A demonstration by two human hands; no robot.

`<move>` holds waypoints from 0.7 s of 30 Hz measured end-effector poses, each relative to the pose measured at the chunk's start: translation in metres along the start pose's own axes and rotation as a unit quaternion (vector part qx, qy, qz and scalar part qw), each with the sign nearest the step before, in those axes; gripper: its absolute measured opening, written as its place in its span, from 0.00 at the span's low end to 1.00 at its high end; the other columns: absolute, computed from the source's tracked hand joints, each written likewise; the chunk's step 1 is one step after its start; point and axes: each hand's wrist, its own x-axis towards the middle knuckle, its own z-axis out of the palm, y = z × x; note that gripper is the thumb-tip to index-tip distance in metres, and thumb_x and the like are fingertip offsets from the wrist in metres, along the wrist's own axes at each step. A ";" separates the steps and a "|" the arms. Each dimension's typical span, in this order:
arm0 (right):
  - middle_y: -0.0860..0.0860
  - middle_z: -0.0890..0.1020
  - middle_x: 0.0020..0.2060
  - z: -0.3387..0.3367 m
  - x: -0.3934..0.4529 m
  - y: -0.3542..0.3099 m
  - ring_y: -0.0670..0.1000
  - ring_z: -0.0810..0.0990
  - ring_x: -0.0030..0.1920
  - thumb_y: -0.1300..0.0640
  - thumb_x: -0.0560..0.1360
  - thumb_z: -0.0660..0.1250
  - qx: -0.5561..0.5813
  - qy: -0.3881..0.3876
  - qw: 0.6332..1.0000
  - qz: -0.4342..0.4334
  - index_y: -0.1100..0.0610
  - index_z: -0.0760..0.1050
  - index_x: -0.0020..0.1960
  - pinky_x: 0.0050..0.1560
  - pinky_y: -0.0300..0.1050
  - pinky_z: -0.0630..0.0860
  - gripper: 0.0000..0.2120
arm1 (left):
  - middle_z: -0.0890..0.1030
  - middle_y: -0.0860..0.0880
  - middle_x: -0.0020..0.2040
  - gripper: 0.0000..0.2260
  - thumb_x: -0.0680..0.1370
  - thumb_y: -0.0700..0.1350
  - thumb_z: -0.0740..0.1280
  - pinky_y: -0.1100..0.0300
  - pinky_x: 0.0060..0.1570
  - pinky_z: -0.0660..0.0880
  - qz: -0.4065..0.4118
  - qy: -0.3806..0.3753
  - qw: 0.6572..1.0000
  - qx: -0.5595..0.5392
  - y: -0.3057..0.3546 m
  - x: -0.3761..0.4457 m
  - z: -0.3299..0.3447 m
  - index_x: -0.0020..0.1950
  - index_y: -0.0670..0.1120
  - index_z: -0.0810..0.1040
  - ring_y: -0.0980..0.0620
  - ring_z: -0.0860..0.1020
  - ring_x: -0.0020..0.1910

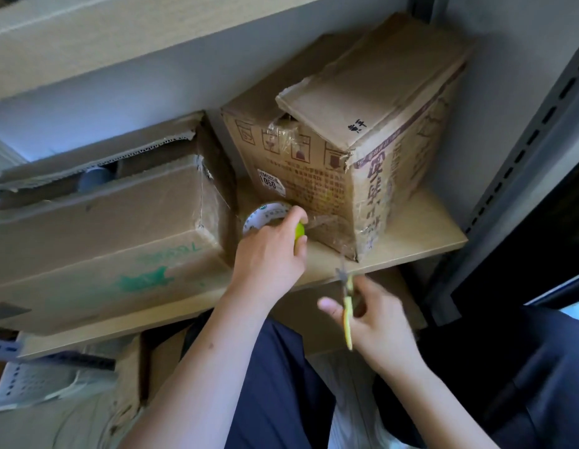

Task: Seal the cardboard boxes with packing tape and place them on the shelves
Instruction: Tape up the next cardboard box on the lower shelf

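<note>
Head view, hands: the left hand (268, 251) grips a tape roll (264, 215) against the shelf board (411, 244), fingers curled over its rim and over a small lime-green piece whose nature I cannot tell; the right hand (375, 322) holds yellow-handled scissors (347, 306), blades pointing up toward the shelf edge, the picture blurred there
Head view, boxes: the tall box (353, 134) stands on the shelf at the right, its top flaps lying uneven and not sealed; the long box (103, 228) lies to its left, lid ajar with a dark round thing showing inside
Head view, tape: a clear strip seems to run from the roll to the tall box's lower front corner, where film shines
Step in hand: likely cutting the strip free from the roll
Doing it well: keep the strip taut with the roll hand, bring the blades square across it close to the box, then press the loose end flat so no tail lifts
Risk: slack film folds and sticks to itself
Materials: worn brown corrugated card, creased and torn at the corners, fluted edge exposed on the long box; glossy wrinkled film; smooth pale wood-look board; grey perforated metal upright (524, 150)
</note>
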 end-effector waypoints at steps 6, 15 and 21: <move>0.49 0.74 0.25 0.021 0.016 -0.008 0.47 0.73 0.26 0.22 0.63 0.64 0.038 -0.173 0.979 0.100 0.64 0.73 0.36 0.32 0.44 0.73 0.42 | 0.78 0.50 0.38 0.06 0.81 0.51 0.60 0.56 0.34 0.68 0.016 -0.014 1.000 -0.003 -0.004 0.000 -0.007 0.57 0.56 0.65 0.46 0.73 0.34; 0.51 0.84 0.35 0.010 0.038 -0.019 0.46 0.74 0.24 0.28 0.69 0.64 0.130 -0.204 0.958 0.153 0.57 0.80 0.40 0.26 0.39 0.72 0.31 | 0.74 0.51 0.34 0.05 0.83 0.50 0.55 0.56 0.34 0.65 0.027 -0.047 0.998 0.018 -0.010 0.009 -0.021 0.54 0.55 0.70 0.51 0.70 0.30; 0.49 0.83 0.32 0.013 0.048 -0.025 0.47 0.72 0.24 0.28 0.69 0.62 0.173 -0.206 0.951 0.150 0.58 0.80 0.40 0.26 0.39 0.71 0.32 | 0.72 0.53 0.33 0.04 0.84 0.50 0.55 0.58 0.28 0.60 0.014 -0.061 0.998 0.028 -0.008 0.010 -0.024 0.54 0.55 0.69 0.57 0.68 0.29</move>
